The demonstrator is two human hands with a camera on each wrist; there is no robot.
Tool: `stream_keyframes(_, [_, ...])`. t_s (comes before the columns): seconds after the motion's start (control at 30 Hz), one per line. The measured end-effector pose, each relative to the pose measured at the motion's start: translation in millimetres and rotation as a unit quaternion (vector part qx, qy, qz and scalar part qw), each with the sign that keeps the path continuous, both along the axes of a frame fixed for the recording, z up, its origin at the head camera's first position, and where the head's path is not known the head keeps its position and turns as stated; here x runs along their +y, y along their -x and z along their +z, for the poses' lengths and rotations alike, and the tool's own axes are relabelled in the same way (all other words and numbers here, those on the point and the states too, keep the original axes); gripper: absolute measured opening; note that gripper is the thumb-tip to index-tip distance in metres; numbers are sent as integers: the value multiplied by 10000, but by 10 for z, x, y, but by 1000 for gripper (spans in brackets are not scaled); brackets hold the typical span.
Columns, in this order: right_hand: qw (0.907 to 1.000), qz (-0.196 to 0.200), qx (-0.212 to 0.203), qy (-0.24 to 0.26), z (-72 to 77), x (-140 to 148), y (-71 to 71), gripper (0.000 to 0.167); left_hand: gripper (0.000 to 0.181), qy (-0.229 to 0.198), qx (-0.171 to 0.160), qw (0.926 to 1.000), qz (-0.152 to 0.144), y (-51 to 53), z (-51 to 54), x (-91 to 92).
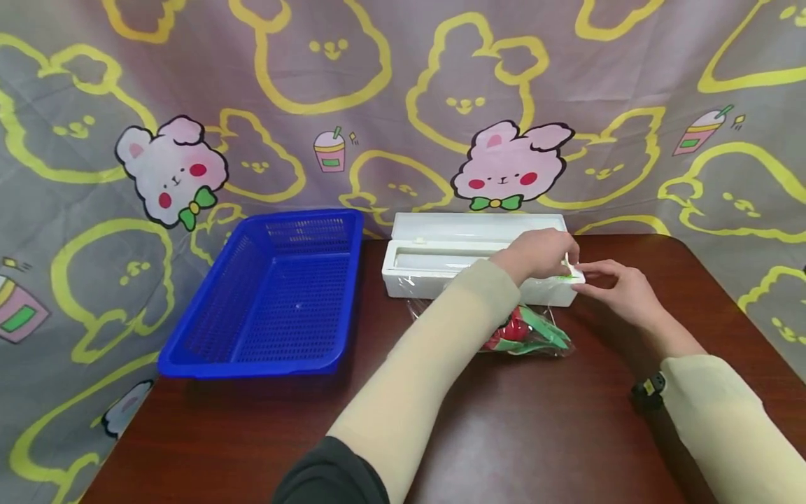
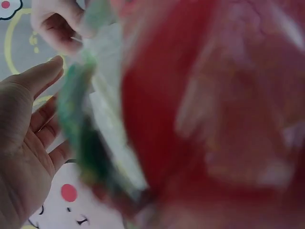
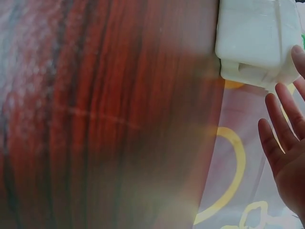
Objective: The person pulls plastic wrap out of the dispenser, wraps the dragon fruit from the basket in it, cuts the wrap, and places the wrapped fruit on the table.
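Note:
A white cling film dispenser box [image 1: 403, 285] stands at the back of the table with its lid raised and a roll [image 1: 434, 262] inside. My left hand [image 1: 535, 253] reaches across to its right end, fingers bent down beside a small upright white piece [image 1: 569, 266]; its fingertips are hidden. At the same end, my right hand [image 1: 623, 290] touches the box corner with thumb and index finger; its other fingers are extended in the right wrist view. Clear film hangs over the box front. A clear-wrapped red and green item [image 1: 516, 329], partly hidden by my left arm, lies before it.
To the left of the box stands a blue plastic basket [image 1: 264, 369] with perforated walls. Everything rests on a dark reddish-brown table [image 1: 535, 420]. A patterned curtain [image 1: 403, 84] hangs directly behind the table.

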State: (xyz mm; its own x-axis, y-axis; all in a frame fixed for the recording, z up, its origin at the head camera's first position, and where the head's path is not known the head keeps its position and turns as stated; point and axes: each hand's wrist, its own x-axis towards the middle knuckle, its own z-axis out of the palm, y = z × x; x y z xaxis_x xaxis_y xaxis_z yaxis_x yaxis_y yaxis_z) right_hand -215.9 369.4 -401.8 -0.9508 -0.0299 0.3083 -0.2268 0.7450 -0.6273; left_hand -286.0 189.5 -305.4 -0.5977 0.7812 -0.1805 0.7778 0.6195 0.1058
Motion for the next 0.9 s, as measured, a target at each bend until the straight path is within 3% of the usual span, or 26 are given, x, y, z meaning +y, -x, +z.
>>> stream_keyframes(0.27, [9990, -35, -345, 279, -26, 22, -14, 46, 27, -124, -182, 9992, 330, 51, -195, 30])
stream_keyframes(0.6, [9974, -155, -531, 456, -31, 50, -15, 46, 21, -253, -188, 9984, 471, 29, -222, 83])
stream_keyframes(0.77, [9963, -134, -534, 656, -42, 45, -9, 46, 16, -399, -136, 9966, 708, 44, -265, 75])
stream_keyframes(0.9, [9957, -88, -551, 744, -34, 46, -15, 47, 13, -688, -336, 9928, 926, 90, -313, 63])
